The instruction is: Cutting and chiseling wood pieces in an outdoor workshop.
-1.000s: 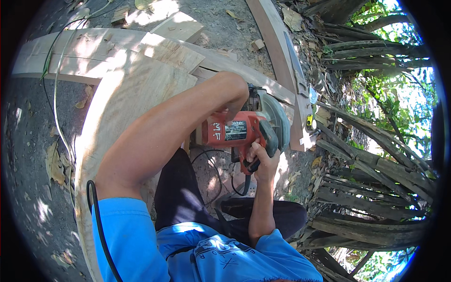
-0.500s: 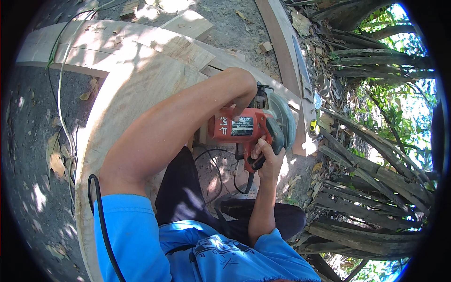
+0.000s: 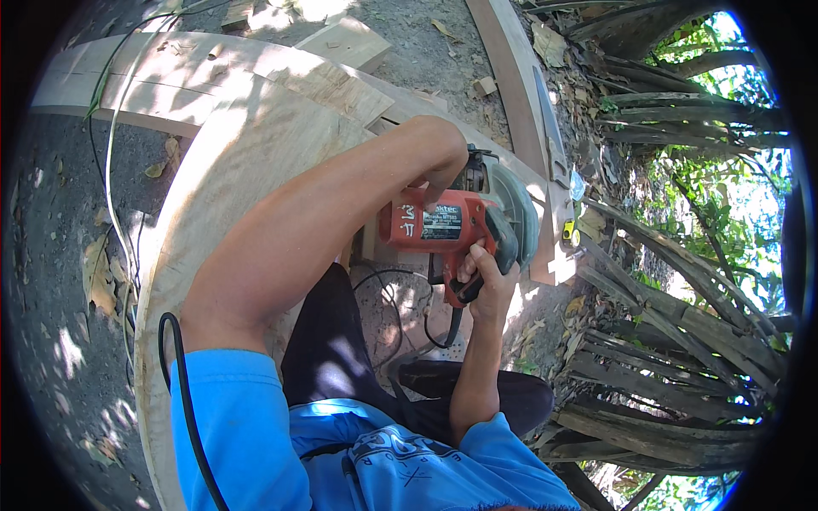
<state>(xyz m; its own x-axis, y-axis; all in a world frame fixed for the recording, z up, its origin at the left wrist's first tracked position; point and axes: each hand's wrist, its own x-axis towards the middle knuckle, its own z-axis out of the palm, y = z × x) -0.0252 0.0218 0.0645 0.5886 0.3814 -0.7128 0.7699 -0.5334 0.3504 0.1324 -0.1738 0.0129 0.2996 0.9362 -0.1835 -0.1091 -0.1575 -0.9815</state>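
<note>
A red circular saw (image 3: pixel 406 232) with a grey blade guard (image 3: pixel 520 213) rests on the timber in front of me. My right hand (image 3: pixel 492 285) is closed round its rear handle, thumb on top. Bent over from above, my left hand (image 3: pixel 440 175) grips the saw beside the motor housing; most of its fingers are hidden behind the wrist and the tool. The saw's blade cannot be seen. Under my left forearm lies a broad pale wooden board (image 3: pixel 247 162). A black power cord (image 3: pixel 454 328) hangs from the handle.
A long curved plank (image 3: pixel 162 72) crosses the far left, with loose cords (image 3: pixel 111 170) over it. A wood block (image 3: pixel 349 43) lies beyond. To the right, a handsaw (image 3: pixel 550 119) lies on another plank (image 3: pixel 503 60), near a yellow tape measure (image 3: pixel 570 232). A slatted wooden fence (image 3: pixel 682 315) borders the right.
Almost nothing differs. Both hands keep their hold on the circular saw, and the surroundings sit only slightly shifted in the view.
</note>
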